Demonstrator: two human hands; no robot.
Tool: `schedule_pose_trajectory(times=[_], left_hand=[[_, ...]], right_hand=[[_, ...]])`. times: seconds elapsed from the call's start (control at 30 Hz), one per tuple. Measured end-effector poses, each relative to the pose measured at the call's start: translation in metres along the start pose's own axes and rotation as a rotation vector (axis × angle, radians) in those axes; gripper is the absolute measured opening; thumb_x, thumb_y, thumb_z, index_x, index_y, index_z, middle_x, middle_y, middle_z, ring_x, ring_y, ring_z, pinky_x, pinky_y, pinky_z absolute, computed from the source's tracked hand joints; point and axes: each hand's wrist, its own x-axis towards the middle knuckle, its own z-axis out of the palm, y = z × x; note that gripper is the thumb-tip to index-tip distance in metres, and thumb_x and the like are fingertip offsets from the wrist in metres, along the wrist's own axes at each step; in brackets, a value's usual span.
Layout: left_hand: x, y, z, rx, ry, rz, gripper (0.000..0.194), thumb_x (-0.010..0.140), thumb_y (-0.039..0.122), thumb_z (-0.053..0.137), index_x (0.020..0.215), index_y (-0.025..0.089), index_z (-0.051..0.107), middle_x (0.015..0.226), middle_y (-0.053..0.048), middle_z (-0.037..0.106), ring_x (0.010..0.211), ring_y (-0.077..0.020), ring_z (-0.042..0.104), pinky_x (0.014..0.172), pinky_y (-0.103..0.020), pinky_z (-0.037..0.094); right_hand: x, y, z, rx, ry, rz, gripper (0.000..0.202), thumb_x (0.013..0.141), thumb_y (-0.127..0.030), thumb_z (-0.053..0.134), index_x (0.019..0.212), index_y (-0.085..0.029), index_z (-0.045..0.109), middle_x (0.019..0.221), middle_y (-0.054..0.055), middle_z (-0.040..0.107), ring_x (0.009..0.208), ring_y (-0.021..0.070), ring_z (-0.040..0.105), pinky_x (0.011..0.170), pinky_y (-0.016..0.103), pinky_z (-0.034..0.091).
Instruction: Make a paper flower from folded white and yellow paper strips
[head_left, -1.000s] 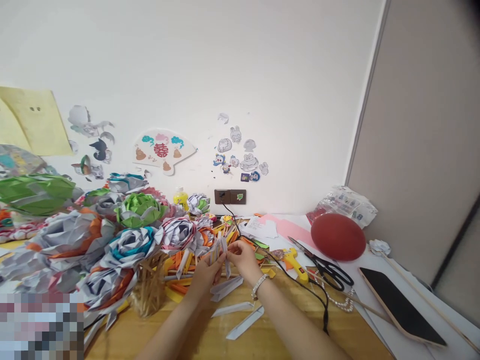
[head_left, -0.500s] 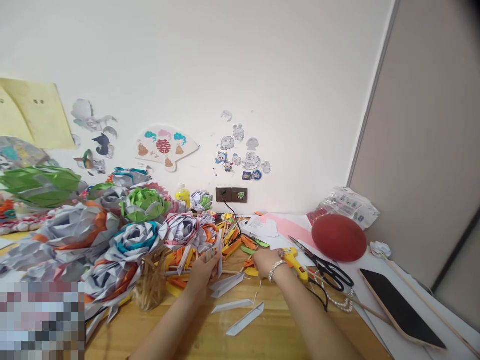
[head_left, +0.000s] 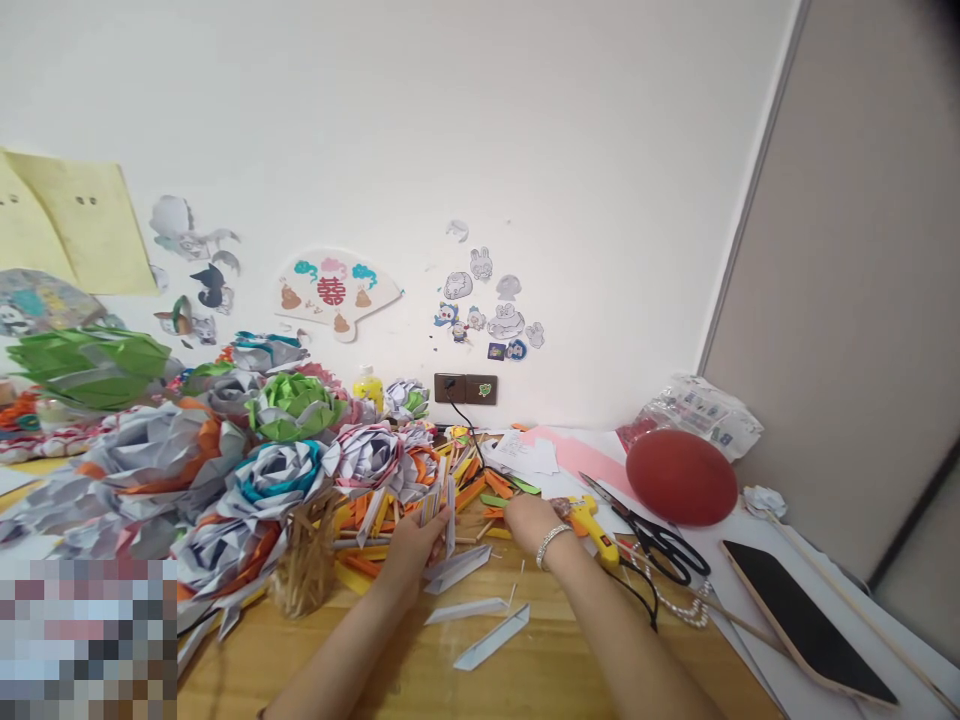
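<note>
Our left hand point(head_left: 415, 540) is closed around some folded white papers point(head_left: 450, 520) that stand up by the big paper flowers point(head_left: 277, 480). Our right hand point(head_left: 529, 520) reaches out with its back up beside one yellow glue gun point(head_left: 592, 530), but its fingers are hidden, so we can't tell how open it is. Three white strips point(head_left: 492, 637) lie on the table point(head_left: 420, 670) between our arms.

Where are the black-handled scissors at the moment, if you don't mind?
In the head view, the scissors lie right of the yellow glue gun, just below the red balloon.
</note>
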Motion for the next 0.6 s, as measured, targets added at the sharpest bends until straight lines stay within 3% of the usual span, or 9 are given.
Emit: schedule_pose_trajectory(times=[0.17, 0.43, 0.6], left_hand=[[0.003, -0.004, -0.001, -0.07, -0.045, -0.005, 0.03, 0.065, 0.044, 0.061, 0.069, 0.014, 0.06, 0.033, 0.008, 0.034, 0.031, -0.0059, 0.025, 0.034, -0.019, 0.019], [0.0, 0.0, 0.0, -0.066, -0.066, -0.011, 0.041, 0.057, 0.053, 0.065, 0.066, 0.013, 0.058, 0.031, 0.009, 0.034, 0.029, -0.0041, 0.025, 0.034, -0.018, 0.017], [-0.002, 0.002, 0.0, -0.077, -0.068, -0.027, 0.04, 0.057, 0.052, 0.065, 0.065, 0.013, 0.06, 0.03, 0.009, 0.033, 0.029, -0.0041, 0.025, 0.034, -0.018, 0.016]], right_hand=[[0.0, 0.003, 0.001, 0.045, -0.009, -0.008, 0.03, 0.073, -0.003, 0.046, 0.089, -0.014, 0.069, 0.097, 0.016, 0.066, 0.093, 0.0265, 0.061, 0.076, 0.033, 0.047], [0.011, 0.02, 0.02, 0.184, -0.032, 0.025, 0.022, 0.064, -0.015, 0.061, 0.084, -0.016, 0.069, 0.09, 0.011, 0.068, 0.082, 0.0229, 0.064, 0.066, 0.026, 0.048], [0.01, 0.016, 0.018, 0.248, -0.005, 0.012, 0.015, 0.062, -0.011, 0.061, 0.072, -0.016, 0.07, 0.081, 0.009, 0.069, 0.078, 0.022, 0.064, 0.066, 0.026, 0.047]])
